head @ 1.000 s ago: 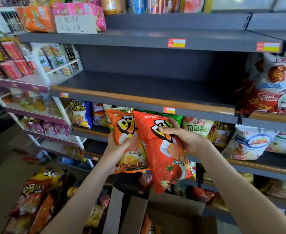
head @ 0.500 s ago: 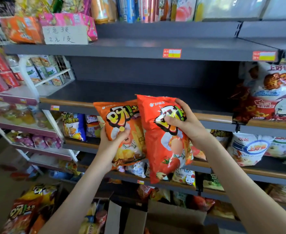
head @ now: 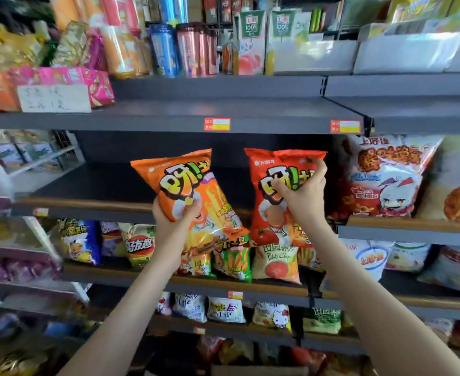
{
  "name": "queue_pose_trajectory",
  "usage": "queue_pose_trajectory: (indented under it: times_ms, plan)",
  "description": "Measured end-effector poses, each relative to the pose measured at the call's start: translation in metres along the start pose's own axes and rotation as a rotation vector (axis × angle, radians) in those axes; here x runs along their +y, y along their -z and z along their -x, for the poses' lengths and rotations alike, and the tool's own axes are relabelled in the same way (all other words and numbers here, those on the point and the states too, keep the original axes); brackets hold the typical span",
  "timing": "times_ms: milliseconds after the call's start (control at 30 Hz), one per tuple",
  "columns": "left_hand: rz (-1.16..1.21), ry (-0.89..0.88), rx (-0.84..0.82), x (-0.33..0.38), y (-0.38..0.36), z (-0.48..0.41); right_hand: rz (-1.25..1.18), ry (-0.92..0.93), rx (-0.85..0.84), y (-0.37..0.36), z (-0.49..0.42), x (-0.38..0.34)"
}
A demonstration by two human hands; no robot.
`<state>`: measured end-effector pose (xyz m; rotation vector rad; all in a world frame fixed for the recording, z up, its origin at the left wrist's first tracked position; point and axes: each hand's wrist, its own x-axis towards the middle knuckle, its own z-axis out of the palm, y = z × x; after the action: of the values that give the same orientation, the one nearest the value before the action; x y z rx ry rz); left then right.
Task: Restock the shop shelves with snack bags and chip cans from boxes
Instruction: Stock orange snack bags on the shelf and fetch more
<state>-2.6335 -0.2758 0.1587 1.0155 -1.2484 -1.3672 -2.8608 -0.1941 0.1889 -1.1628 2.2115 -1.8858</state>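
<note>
- The left hand (head: pixel 170 223) grips the orange snack bag (head: pixel 188 191) low on its left side, fingers curled round the edge and thumb across the front. The bag tilts, its top leaning left.
- The right hand (head: pixel 303 198) holds the red snack bag (head: pixel 272 213) by its upper right part, fingers wrapped over the front. This bag hangs close to upright.
- Both bags are raised in front of the dark middle shelf (head: pixel 101 185), apart from each other and not yet resting on it. That board looks the likely place to set them.
- To do this well, I would lift each bag's bottom over the wooden front lip (head: pixel 87 204), then stand it on its base with the print facing out. The orange bag wants straightening first.
- Grip lightly: the bags are puffed with air and the chips inside likely crush easily. Holding by the seams would be kinder.
- Set one bag at a time, so that a slumping bag can be steadied by the other hand.
- The large crisp bags (head: pixel 386 180) stand just right of the red bag. The right hand could nudge them if it swings wide.
- The upper shelf (head: pixel 250 112) with its price tag (head: pixel 217 124) hangs above, so headroom is limited.
- Below, a potato chip bag (head: pixel 276 263) and its neighbours stand under the forearms, where a dropped bag could knock them.
</note>
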Motion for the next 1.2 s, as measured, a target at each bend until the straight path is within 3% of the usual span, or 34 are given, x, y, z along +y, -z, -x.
queue_pose_trajectory:
  times_ms: [167, 333, 533, 633, 933, 1200]
  plan:
    - [-0.048, -0.012, -0.051, -0.012, -0.023, -0.005, 0.089, 0.006, -0.016, -0.009, -0.019, 0.016]
    - [-0.096, 0.001, -0.045, -0.015, -0.033, -0.011, 0.483, 0.097, -0.084, -0.017, -0.022, 0.020]
    - [-0.126, 0.006, -0.039, -0.015, -0.041, -0.015, 0.658, 0.187, -0.406, -0.006, -0.026, 0.028]
    - [-0.125, 0.031, -0.061, -0.011, -0.039, -0.019, 0.589, 0.227, -0.493, 0.003, -0.038, 0.032]
    - [-0.027, 0.116, 0.020, 0.018, -0.025, -0.039, 0.144, 0.149, -0.219, -0.007, -0.087, 0.023]
    - [0.083, 0.027, 0.027, 0.031, -0.030, -0.074, 0.204, 0.197, 0.032, -0.034, -0.101, 0.031]
